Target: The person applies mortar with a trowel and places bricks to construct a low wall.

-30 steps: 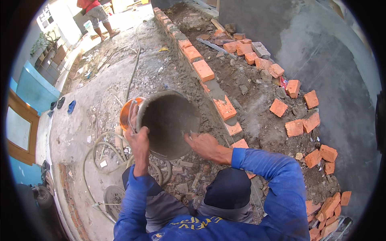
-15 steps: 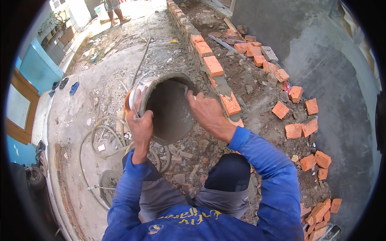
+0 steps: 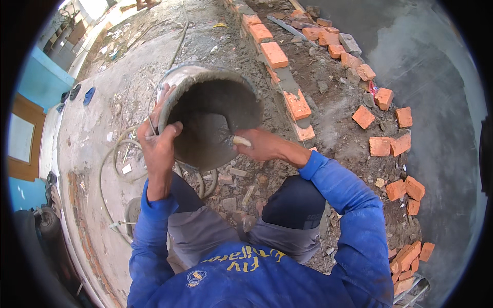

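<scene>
A mortar-coated bucket point(image 3: 179, 78) is tipped in front of my knees, its mouth facing me. My left hand point(image 3: 158, 146) is closed around its left rim, thumb over the inside edge. My right hand point(image 3: 262, 145) grips the pale handle of a trowel point(image 3: 241, 140) at the bucket's right side. The trowel's blade reaches into the bucket, against the wet grey mortar point(image 3: 192, 150) within. Just right of the bucket runs a low brick wall point(image 3: 274, 55), with grey mortar on and between its bricks.
Loose bricks point(image 3: 380, 146) lie scattered on the soil right of the low wall, before a grey plastered wall point(image 3: 436, 108). A hose point(image 3: 105, 179) coils on the ground at left. Sandals point(image 3: 89, 96) sit by a wooden-framed door point(image 3: 28, 133). Another person's feet point(image 3: 146, 4) show at the top.
The bucket has come up a little and tilts more. My right hand has moved down from the rim's upper right, bringing the trowel lower inside. My left hand has shifted left with the rim.
</scene>
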A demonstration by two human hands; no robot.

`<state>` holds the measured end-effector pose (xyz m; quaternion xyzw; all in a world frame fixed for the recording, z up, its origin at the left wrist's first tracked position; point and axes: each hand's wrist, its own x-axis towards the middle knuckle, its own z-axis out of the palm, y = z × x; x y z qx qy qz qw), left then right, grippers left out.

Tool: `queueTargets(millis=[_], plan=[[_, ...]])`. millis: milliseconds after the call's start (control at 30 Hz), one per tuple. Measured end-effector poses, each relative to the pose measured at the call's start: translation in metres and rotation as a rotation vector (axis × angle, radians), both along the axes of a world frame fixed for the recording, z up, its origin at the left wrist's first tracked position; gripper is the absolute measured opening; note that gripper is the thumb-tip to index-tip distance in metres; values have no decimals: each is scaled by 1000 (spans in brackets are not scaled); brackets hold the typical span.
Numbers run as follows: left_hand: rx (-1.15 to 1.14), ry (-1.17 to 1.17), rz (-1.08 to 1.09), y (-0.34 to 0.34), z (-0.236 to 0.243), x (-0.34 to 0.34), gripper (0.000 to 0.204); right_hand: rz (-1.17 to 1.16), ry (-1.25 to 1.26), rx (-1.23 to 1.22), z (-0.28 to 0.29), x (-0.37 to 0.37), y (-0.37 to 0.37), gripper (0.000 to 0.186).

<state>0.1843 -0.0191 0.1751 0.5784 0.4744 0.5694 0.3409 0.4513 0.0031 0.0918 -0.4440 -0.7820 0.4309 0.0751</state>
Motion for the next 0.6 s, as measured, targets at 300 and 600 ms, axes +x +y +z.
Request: queueTargets(millis=[300,600], plan=[[73,-328,77,9,-12,5,46,-31,280,32,-6,-14,2,48],[49,-443,139,11,-58,29,45,-75,279,-258,-4,-8,4,43]])
